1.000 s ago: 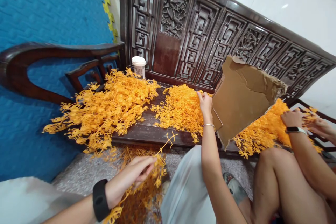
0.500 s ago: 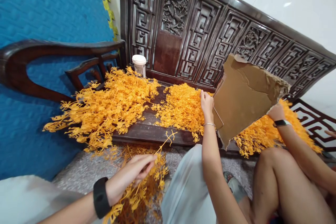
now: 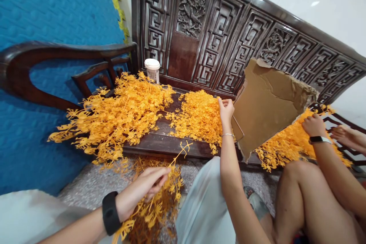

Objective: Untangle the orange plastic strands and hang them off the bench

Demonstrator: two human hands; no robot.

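My left hand (image 3: 150,185) is closed around a thin orange plastic stem (image 3: 177,155), whose bare forked tip sticks out past my fingers. Under that hand, a bunch of orange branched plastic sprays (image 3: 156,211) hangs down over the floor. My right hand (image 3: 226,109) is pinched at the right edge of a heap of small orange plastic pieces (image 3: 198,116) on the dark wooden bench (image 3: 145,145). Whatever is between its fingertips is too small to make out. Just right of it stands a tilted brown cardboard sheet (image 3: 268,110).
A large pile of orange sprays (image 3: 120,118) covers the bench's left end, with a white lidded tub (image 3: 152,71) behind. Beyond the cardboard lies another orange pile (image 3: 281,145). A co-worker's hands (image 3: 313,125) and bare knees are at the right. The carved backrest (image 3: 183,59) rises behind.
The co-worker's watch-wearing hand has moved right, away from the cardboard's edge, and their other hand has come further into view. My own hands have barely moved.
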